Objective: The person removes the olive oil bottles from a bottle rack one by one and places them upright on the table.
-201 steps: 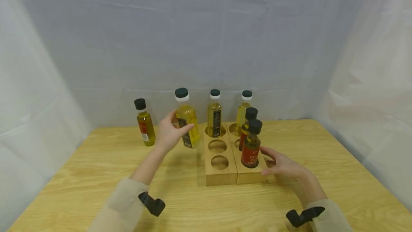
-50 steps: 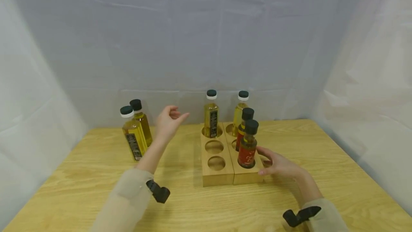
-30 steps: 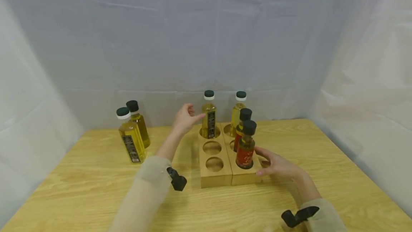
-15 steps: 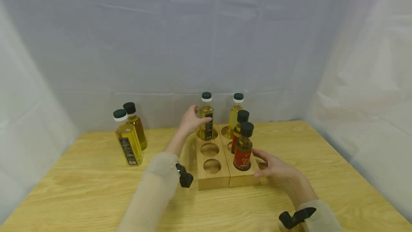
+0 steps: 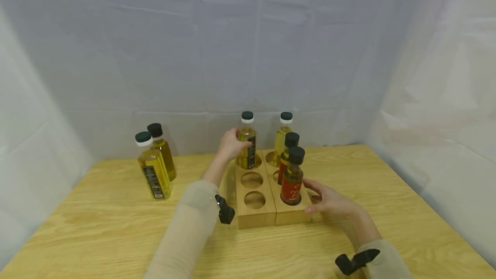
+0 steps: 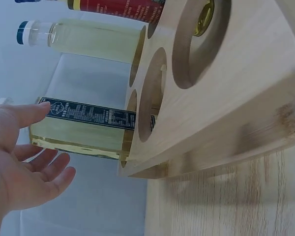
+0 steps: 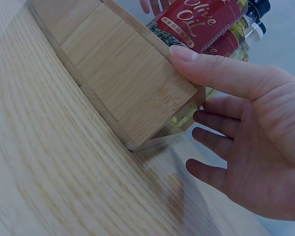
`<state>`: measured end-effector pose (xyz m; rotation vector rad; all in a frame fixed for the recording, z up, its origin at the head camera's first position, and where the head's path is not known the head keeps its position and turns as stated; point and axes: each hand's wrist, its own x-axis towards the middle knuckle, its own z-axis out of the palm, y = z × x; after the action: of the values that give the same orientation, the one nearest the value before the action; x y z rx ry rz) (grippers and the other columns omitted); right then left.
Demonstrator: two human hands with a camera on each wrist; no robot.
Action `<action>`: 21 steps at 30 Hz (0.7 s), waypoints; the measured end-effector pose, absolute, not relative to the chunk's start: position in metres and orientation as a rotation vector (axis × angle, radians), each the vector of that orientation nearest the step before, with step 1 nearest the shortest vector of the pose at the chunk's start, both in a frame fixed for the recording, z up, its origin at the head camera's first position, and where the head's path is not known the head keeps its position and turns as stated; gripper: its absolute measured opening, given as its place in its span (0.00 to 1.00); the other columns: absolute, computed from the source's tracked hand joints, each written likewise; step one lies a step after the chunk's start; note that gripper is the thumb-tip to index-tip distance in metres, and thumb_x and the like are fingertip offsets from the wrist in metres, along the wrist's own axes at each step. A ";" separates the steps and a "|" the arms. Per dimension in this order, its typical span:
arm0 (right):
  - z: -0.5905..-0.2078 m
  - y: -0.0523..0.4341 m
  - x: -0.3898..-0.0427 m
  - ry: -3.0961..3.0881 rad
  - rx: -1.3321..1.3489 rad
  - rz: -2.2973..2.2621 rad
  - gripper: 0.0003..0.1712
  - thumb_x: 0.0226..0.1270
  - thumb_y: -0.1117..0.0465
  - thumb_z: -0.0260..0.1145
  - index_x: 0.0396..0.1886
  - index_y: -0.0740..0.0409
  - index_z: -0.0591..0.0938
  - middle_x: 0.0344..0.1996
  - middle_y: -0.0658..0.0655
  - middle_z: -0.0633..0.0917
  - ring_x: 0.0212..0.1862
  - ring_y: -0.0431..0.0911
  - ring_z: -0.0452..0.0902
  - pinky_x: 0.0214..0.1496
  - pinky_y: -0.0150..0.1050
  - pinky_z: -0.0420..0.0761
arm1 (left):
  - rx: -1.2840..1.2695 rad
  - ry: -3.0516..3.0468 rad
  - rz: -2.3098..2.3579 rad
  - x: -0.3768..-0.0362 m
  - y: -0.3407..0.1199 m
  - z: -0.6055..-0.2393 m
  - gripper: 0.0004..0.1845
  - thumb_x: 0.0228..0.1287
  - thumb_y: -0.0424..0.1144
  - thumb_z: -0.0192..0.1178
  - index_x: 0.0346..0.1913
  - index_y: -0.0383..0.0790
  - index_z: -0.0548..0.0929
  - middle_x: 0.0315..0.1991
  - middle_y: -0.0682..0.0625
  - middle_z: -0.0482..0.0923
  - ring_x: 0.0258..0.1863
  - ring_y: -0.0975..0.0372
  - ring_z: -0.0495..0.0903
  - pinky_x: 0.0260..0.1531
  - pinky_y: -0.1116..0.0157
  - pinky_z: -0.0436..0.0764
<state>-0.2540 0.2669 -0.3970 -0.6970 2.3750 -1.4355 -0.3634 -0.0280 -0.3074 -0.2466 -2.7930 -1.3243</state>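
Left hand point(image 5: 230, 144) has moved to 1 bottle point(image 5: 250, 155), seemingly curled round it; right hand point(image 5: 330, 201), relaxed, touches rack point(image 5: 256, 219).

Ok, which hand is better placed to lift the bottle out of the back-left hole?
Probably left: the left hand is at that bottle; the right hand is by the right rack, with red-labelled bottles between.

Desk point(image 5: 387, 218): left rack point(image 5: 256, 220) touching right rack point(image 5: 291, 217)
Left rack: corner bottle point(image 5: 246, 154) in back hole
Right rack: back bottle point(image 5: 281, 139), middle bottle point(image 5: 282, 169), front bottle point(image 5: 291, 186) in holes
Desk's left: near bottle point(image 5: 155, 171) before far bottle point(image 5: 167, 158)
Left hand point(image 5: 229, 145): at corner bottle
Right hand point(image 5: 331, 200): at right rack's right side
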 end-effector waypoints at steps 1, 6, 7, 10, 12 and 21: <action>-0.397 0.267 -0.254 2.379 -0.691 -1.436 0.55 0.55 0.60 0.70 0.70 0.74 0.45 0.68 0.75 0.47 0.66 0.71 0.45 0.63 0.61 0.56 | -0.244 -2.791 -1.324 -0.364 -0.028 -0.308 0.35 0.60 0.43 0.62 0.65 0.30 0.61 0.61 0.36 0.65 0.59 0.46 0.66 0.58 0.54 0.68; -0.396 0.265 -0.253 2.396 -0.678 -1.422 0.54 0.55 0.59 0.70 0.70 0.73 0.45 0.68 0.74 0.48 0.66 0.70 0.46 0.63 0.61 0.56 | -0.236 -2.783 -1.323 -0.362 -0.030 -0.310 0.33 0.60 0.43 0.62 0.63 0.31 0.63 0.59 0.36 0.68 0.57 0.47 0.68 0.55 0.54 0.70; -0.396 0.265 -0.253 2.397 -0.684 -1.418 0.54 0.56 0.59 0.70 0.70 0.73 0.45 0.68 0.75 0.48 0.66 0.71 0.46 0.63 0.61 0.56 | -0.239 -2.783 -1.311 -0.362 -0.030 -0.311 0.32 0.60 0.43 0.62 0.63 0.31 0.63 0.58 0.36 0.69 0.56 0.47 0.69 0.54 0.54 0.71; -0.395 0.265 -0.253 2.399 -0.688 -1.408 0.55 0.56 0.58 0.70 0.70 0.73 0.45 0.68 0.75 0.47 0.65 0.72 0.47 0.63 0.62 0.57 | -0.249 -2.782 -1.276 -0.361 -0.031 -0.312 0.30 0.60 0.43 0.62 0.60 0.31 0.65 0.54 0.37 0.71 0.53 0.47 0.71 0.51 0.55 0.73; -0.395 0.265 -0.254 2.397 -0.685 -1.408 0.55 0.56 0.58 0.70 0.70 0.73 0.45 0.68 0.75 0.47 0.65 0.72 0.47 0.63 0.62 0.57 | -0.250 -2.774 -1.266 -0.361 -0.031 -0.312 0.29 0.60 0.43 0.62 0.59 0.31 0.65 0.53 0.37 0.72 0.51 0.48 0.73 0.49 0.55 0.74; -0.398 0.263 -0.257 2.369 -0.687 -1.415 0.56 0.56 0.57 0.70 0.71 0.71 0.44 0.69 0.73 0.46 0.68 0.68 0.44 0.64 0.59 0.56 | -0.218 -2.759 -1.269 -0.361 -0.033 -0.314 0.29 0.59 0.48 0.63 0.55 0.32 0.68 0.48 0.38 0.74 0.47 0.49 0.74 0.45 0.56 0.76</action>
<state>-0.2570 0.2633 -0.3983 -0.6871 2.3691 -1.4146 -0.3610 -0.0327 -0.3142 -0.2183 -2.7592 -1.2688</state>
